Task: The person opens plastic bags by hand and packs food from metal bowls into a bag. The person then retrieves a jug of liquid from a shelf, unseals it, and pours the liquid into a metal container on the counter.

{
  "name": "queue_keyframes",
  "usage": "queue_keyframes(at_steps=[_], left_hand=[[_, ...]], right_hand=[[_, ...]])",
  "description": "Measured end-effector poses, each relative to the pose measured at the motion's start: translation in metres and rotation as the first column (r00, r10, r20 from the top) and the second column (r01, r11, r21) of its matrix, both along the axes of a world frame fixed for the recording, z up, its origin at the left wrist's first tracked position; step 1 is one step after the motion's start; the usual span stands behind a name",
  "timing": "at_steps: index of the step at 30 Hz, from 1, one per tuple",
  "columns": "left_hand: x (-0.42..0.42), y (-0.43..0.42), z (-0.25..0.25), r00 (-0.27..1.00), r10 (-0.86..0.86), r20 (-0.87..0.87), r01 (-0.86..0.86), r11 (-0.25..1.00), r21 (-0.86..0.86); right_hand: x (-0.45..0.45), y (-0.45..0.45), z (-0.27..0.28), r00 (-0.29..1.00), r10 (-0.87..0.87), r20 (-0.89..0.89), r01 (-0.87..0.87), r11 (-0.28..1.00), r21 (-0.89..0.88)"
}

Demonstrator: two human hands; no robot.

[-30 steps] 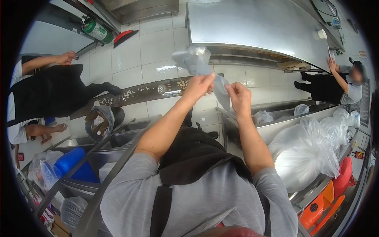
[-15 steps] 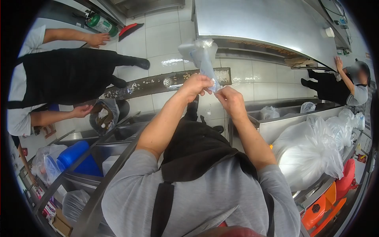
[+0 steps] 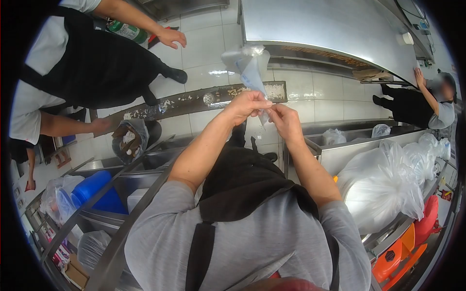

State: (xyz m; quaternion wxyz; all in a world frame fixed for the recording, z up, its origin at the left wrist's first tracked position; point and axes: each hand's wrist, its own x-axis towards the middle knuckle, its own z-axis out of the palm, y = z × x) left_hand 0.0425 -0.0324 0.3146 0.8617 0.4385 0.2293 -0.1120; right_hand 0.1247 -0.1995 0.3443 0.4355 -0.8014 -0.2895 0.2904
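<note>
A translucent plastic bag with faint blue print hangs out ahead of me, its narrow twisted end between my hands. My left hand pinches this end, thumb and fingers pressed together. Close beside it on the right, my right hand is closed on the same end with its fingertips. The two hands nearly touch. A whitish bunched part shows at the far end of the bag; what it is I cannot make out.
A co-worker in a black apron stands at the left, another person at the far right by a steel table. A lined bin, a blue container and large filled plastic bags are nearby.
My hands have drawn together, and the bag's end has narrowed between them. The left co-worker has moved closer from the left, with one arm stretched further forward.
</note>
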Motion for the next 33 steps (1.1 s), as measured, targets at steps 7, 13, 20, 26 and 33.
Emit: queue_keyframes(at_steps=[7,13,20,26,33], left_hand=[[-0.008,0.005,-0.007,0.997,0.065,-0.034,-0.069,0.992,-0.11],[-0.04,0.035,-0.047,0.973,-0.013,-0.229,0.113,0.896,0.429],[-0.169,0.069,-0.184,0.53,0.287,-0.798,0.688,0.404,0.602],[-0.194,0.06,-0.227,0.561,0.228,-0.796,0.712,0.357,0.604],[-0.128,0.007,-0.226,0.658,-0.283,-0.698,0.748,0.134,0.65]], right_hand=[[0.01,-0.01,-0.009,0.953,-0.112,-0.28,0.122,0.992,0.016],[0.021,-0.019,0.0,0.936,-0.269,-0.227,0.279,0.96,0.01],[0.012,-0.09,-0.069,0.902,0.225,0.369,-0.112,0.946,-0.303],[-0.037,-0.118,-0.071,0.938,0.282,0.204,-0.18,0.894,-0.41],[-0.113,-0.233,-0.051,0.979,0.198,-0.046,-0.19,0.812,-0.552]])
